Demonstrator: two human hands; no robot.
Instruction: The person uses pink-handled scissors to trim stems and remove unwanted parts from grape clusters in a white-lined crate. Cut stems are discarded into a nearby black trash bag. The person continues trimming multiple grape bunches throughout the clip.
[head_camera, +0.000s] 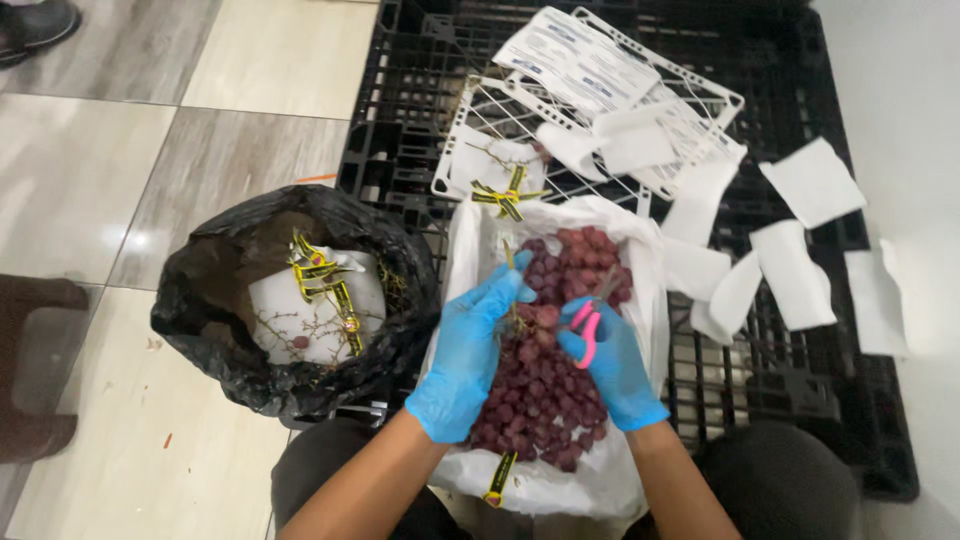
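Both my hands wear blue gloves over a heap of red grapes lying in an opened white bag. My left hand pinches a grape stem at the middle of the heap. My right hand grips small pink-handled scissors, their tips pointing toward the stem held by the left hand. A yellow and black ribbon lies at the bag's near edge.
A black rubbish bag to the left holds bare stems, white paper and yellow ribbons. A black plastic pallet lies under everything, strewn with white paper sheets and a white wire rack. Tiled floor on the left.
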